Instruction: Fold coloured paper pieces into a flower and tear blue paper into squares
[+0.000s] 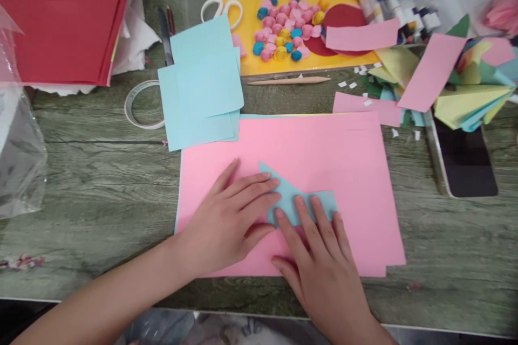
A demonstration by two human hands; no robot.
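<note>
A folded light-blue paper piece point(287, 194) lies on a stack of pink sheets point(348, 156), with a pointed corner at its upper left. My left hand point(226, 215) rests flat with fingers spread, its fingertips on the left part of the blue piece. My right hand point(324, 259) is also spread, its fingertips pressing the lower and right parts of that piece, its thumb on the pink paper. Several loose light-blue sheets point(202, 86) overlap the stack's upper left corner.
Behind the stack lie a tape roll point(130, 103), white-handled scissors point(211, 8), a wooden stick point(289, 81) and a yellow sheet point(243, 59) bearing small coloured pieces. A phone point(465, 159), pink strips point(431, 71) and folded papers are at right; red folders point(60, 38) at upper left.
</note>
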